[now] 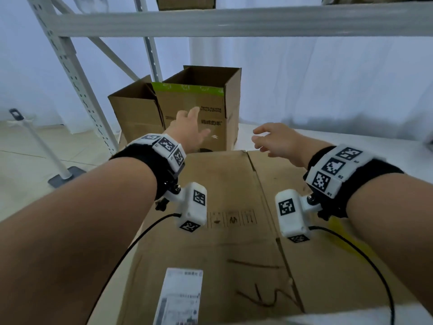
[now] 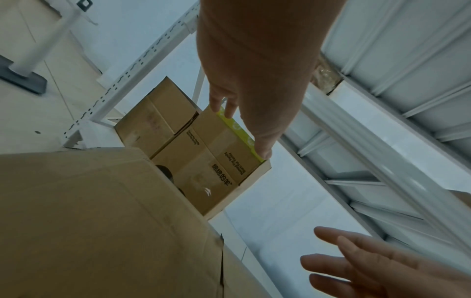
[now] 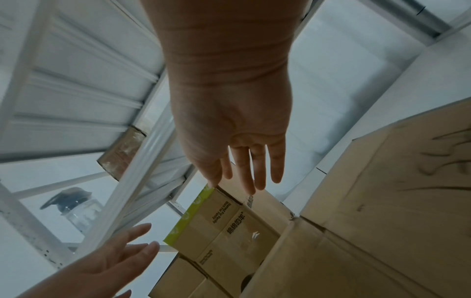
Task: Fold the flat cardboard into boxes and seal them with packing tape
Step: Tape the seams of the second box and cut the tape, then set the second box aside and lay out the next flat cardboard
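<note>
Flat cardboard (image 1: pixel 225 242) lies on the shelf deck below both hands, the green-edged open box (image 1: pixel 201 106) just behind its far edge; it looks light and stiff but floppy at the creases, so I'd grip the far edge with both hands. Left hand (image 1: pixel 188 132) and right hand (image 1: pixel 276 141) hover over that edge, fingers spread, holding nothing.

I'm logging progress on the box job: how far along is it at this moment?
Done: two boxes stand erected but open-topped, the green-edged box and a plain box beside it. In hand: nothing; the left hand and right hand are open, reaching toward the green-edged box. Left: the flat cardboard lies unfolded in front. No packing tape is in view, so I can't tell whether anything is sealed.
</note>
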`<state>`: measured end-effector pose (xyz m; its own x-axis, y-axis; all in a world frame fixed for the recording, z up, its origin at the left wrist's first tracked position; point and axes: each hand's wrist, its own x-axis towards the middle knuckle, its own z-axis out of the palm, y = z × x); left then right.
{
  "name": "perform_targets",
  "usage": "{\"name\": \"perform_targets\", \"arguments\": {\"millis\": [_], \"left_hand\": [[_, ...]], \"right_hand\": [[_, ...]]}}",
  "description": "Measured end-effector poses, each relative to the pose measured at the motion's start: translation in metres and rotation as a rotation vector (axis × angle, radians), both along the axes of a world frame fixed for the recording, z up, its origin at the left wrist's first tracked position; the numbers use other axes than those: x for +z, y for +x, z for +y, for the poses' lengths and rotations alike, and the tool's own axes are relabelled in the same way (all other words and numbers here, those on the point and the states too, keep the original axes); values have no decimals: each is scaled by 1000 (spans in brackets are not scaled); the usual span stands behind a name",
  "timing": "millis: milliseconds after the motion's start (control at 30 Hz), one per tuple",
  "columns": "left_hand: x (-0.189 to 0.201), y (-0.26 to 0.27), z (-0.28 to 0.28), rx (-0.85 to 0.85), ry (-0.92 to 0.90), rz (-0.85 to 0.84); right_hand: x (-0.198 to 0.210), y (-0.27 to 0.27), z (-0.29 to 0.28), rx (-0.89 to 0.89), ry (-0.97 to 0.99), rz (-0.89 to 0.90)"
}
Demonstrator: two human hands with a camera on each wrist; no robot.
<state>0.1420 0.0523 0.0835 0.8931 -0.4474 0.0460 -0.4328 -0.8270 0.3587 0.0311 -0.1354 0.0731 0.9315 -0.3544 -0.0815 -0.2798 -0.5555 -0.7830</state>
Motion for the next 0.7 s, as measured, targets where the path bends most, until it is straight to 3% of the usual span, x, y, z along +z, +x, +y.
{"name": "perform_targets", "arguments": {"millis": [333, 433, 700], "left_hand": [[5, -124, 8, -120, -10, 15], [-17, -145, 2, -151, 14, 63], [-108, -167, -33, -212, 125, 210]], "right_hand": [[-6, -131, 9, -60, -33, 26], [-28, -155, 9, -66, -43, 77], [-83, -179, -21, -96, -290, 255]]}}
